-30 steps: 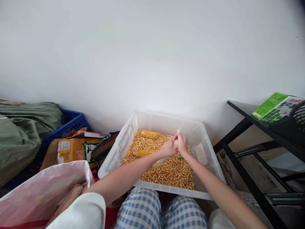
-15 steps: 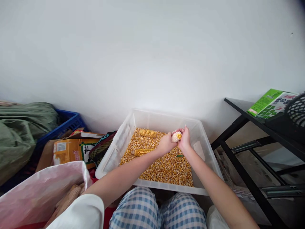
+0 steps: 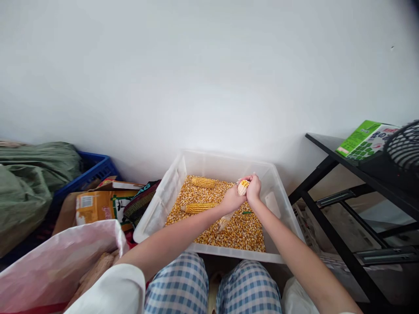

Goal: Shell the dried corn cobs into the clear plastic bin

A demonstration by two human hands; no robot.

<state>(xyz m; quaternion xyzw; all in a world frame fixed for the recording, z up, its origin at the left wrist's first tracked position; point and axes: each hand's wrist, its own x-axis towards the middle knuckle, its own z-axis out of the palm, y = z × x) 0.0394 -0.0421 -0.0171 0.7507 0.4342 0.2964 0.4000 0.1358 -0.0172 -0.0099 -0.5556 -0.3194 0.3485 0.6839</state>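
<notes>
My left hand (image 3: 233,198) and my right hand (image 3: 254,188) are both closed around one corn cob (image 3: 242,188), held above the right half of a clear plastic bin (image 3: 229,161). Most of the cob's visible end is pale and stripped, with some yellow kernels left near the top. Below lies a thick layer of loose corn kernels (image 3: 242,237). Two ears of corn rest on it: one ear (image 3: 203,182) toward the back, another ear (image 3: 199,208) nearer, partly behind my left wrist. A pale piece (image 3: 224,221) shows beside my left forearm, too blurred to identify.
A pink-white sack (image 3: 65,253) holding brownish cobs stands at front left. Behind it are a cardboard box with packets (image 3: 94,207) and a blue crate (image 3: 98,168) under green cloth. On the right, a black metal rack (image 3: 327,187) carries a green box (image 3: 363,137) and a black fan-like guard.
The held cob has turned in my hands, its yellow kernels now at the top. My right fingers have folded over it. The pale piece by my left forearm has come into view.
</notes>
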